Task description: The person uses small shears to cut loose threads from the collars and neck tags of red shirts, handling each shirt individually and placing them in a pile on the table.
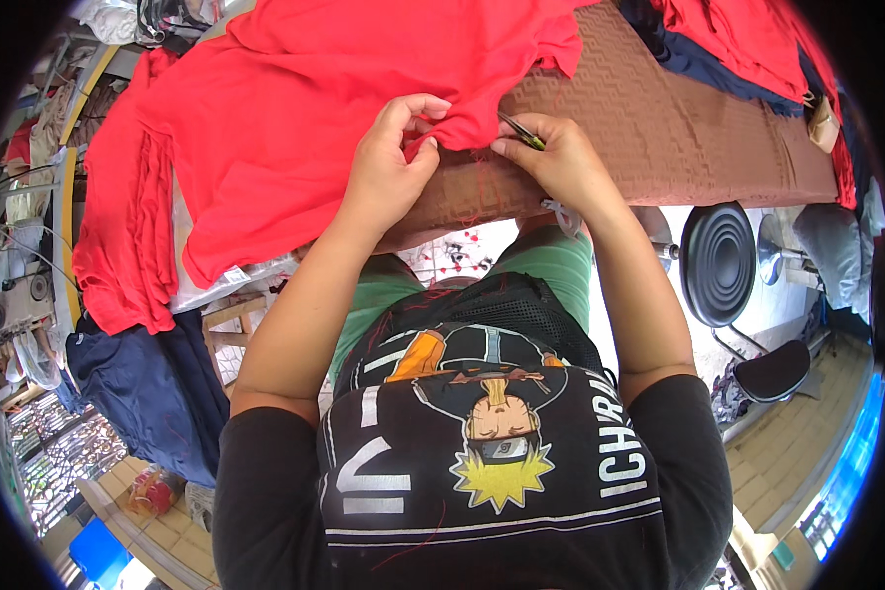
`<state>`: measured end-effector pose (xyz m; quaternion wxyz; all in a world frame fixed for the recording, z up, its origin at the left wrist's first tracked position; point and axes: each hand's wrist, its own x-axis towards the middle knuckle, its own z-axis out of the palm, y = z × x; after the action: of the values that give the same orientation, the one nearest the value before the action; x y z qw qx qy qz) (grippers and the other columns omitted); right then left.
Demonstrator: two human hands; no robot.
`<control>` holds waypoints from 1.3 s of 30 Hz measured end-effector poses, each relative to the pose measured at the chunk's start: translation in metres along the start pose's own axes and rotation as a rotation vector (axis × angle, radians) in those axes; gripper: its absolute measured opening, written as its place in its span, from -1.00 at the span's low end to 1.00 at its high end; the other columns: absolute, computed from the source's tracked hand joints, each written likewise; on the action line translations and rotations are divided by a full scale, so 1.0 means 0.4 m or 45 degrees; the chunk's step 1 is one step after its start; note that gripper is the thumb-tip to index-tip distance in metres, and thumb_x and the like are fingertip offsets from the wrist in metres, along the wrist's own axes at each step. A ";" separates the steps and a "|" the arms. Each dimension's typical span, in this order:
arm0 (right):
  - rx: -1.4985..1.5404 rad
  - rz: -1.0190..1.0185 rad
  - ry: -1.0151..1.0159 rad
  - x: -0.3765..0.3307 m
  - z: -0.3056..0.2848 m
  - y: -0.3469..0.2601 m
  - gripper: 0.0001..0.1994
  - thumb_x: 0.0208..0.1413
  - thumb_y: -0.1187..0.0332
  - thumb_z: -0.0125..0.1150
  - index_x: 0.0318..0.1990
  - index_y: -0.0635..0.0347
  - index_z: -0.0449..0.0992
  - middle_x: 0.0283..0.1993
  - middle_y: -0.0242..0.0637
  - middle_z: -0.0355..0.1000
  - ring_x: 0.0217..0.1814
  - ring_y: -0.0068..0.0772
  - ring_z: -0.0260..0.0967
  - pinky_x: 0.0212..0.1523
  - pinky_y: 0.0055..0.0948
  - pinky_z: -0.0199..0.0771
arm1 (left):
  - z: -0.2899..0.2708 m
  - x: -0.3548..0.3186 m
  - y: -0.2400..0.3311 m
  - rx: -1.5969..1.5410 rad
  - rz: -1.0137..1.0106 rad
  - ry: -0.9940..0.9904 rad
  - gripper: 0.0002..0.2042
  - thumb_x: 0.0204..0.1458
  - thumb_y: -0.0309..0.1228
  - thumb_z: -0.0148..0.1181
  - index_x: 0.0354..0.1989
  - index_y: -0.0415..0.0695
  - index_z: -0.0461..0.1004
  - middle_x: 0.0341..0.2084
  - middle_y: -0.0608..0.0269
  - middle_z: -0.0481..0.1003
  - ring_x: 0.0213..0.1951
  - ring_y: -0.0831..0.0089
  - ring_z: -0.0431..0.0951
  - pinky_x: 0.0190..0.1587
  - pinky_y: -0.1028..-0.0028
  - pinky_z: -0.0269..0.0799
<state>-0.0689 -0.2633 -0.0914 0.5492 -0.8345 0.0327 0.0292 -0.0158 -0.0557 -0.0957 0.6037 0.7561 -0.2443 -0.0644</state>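
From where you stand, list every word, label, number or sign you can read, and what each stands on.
Black shirt: large white lettering and white characters flank the cartoon print; wording withheld.
Clear plastic by the red fabric: a pale patch, possibly a label, too small to read.
Red fabric: no lettering visible.

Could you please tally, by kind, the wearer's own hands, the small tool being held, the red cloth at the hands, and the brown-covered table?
Hands: 2 (left hand, right hand)
Small metal tool: 1
Red cloth: 1
Brown-covered table: 1
Total: 5
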 end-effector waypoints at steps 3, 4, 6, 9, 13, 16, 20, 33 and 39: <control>-0.092 -0.032 -0.001 -0.010 -0.019 -0.015 -0.84 0.11 0.37 0.26 -0.24 0.28 0.57 -0.38 -0.48 0.49 -0.28 -0.70 0.30 -0.21 -0.56 0.35 | -0.009 -0.001 0.009 0.131 0.052 0.018 -0.60 -0.06 -0.74 0.04 -0.01 -0.13 0.39 -0.07 0.28 0.42 -0.07 0.47 0.43 0.00 0.51 0.34; -0.060 -0.028 0.010 -0.016 -0.022 -0.017 -0.84 0.11 0.36 0.26 -0.27 0.28 0.56 -0.39 -0.50 0.48 -0.29 -0.70 0.29 -0.21 -0.57 0.33 | -0.010 -0.003 0.013 0.207 0.079 0.024 -0.58 -0.08 -0.74 0.04 0.00 -0.12 0.38 -0.06 0.25 0.41 -0.07 0.43 0.44 0.00 0.50 0.35; 0.002 -0.015 0.038 -0.031 -0.029 -0.018 -0.84 0.12 0.34 0.26 -0.31 0.27 0.55 -0.41 -0.53 0.45 -0.30 -0.71 0.27 -0.22 -0.58 0.31 | -0.004 -0.007 0.020 0.492 0.368 0.011 -0.51 -0.12 -0.72 0.07 0.04 -0.04 0.39 0.00 0.23 0.38 -0.02 0.35 0.41 0.05 0.40 0.31; 0.100 0.011 0.042 -0.046 -0.038 -0.027 -0.84 0.14 0.34 0.24 -0.31 0.26 0.55 -0.39 -0.53 0.46 -0.30 -0.70 0.28 -0.18 -0.59 0.31 | 0.020 -0.012 0.036 0.949 0.658 -0.005 -0.44 -0.17 -0.67 0.13 0.09 0.07 0.39 0.08 0.24 0.32 0.06 0.26 0.33 0.11 0.25 0.23; 0.238 -0.033 0.086 -0.045 -0.045 0.008 -0.87 0.17 0.39 0.18 -0.23 0.24 0.58 -0.34 -0.49 0.50 -0.27 -0.65 0.33 -0.14 -0.57 0.33 | 0.048 0.003 0.030 1.150 0.727 -0.131 -0.44 -0.14 -0.56 0.18 0.12 0.17 0.38 0.13 0.31 0.27 0.12 0.27 0.27 0.13 0.15 0.14; 0.003 -0.035 0.105 -0.044 -0.053 0.034 -0.82 0.16 0.42 0.17 -0.13 0.27 0.58 -0.26 -0.40 0.52 -0.21 -0.57 0.38 -0.10 -0.52 0.35 | 0.053 0.001 0.055 1.047 0.554 -0.170 -0.51 -0.10 -0.54 0.19 0.08 0.10 0.39 0.04 0.30 0.34 0.06 0.26 0.33 0.11 0.18 0.17; -0.186 -0.134 0.141 -0.042 -0.035 0.035 -0.76 0.15 0.43 0.17 -0.05 0.32 0.54 -0.14 -0.29 0.52 -0.13 -0.50 0.39 -0.06 -0.47 0.36 | 0.052 -0.001 0.035 1.002 0.321 -0.208 -0.65 -0.02 -0.52 0.20 -0.01 -0.05 0.41 -0.23 0.26 0.49 -0.14 0.31 0.48 0.01 0.31 0.31; 0.442 0.283 -0.039 -0.037 0.013 -0.021 -0.81 0.16 0.28 0.23 -0.20 0.21 0.60 -0.55 -0.49 0.41 -0.56 -0.75 0.21 -0.54 -0.69 0.14 | 0.016 0.019 0.077 0.227 -0.034 -0.125 -0.66 0.00 -0.49 0.25 -0.01 -0.10 0.43 -0.28 0.30 0.53 -0.19 0.45 0.52 -0.08 0.44 0.41; 0.498 0.213 -0.023 -0.081 -0.010 -0.029 -0.81 0.19 0.29 0.18 -0.29 0.23 0.60 -0.64 -0.56 0.25 -0.61 -0.76 0.07 -0.58 -0.67 0.00 | 0.048 0.006 0.072 0.978 0.864 -0.046 -0.54 -0.15 -0.46 0.29 0.02 0.12 0.50 0.01 0.41 0.40 0.01 0.29 0.36 0.05 0.30 0.27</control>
<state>-0.1000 -0.2617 -0.0764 0.6965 -0.7063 0.1021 0.0753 -0.0295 -0.0781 -0.0732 0.2649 0.8004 -0.4923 0.2166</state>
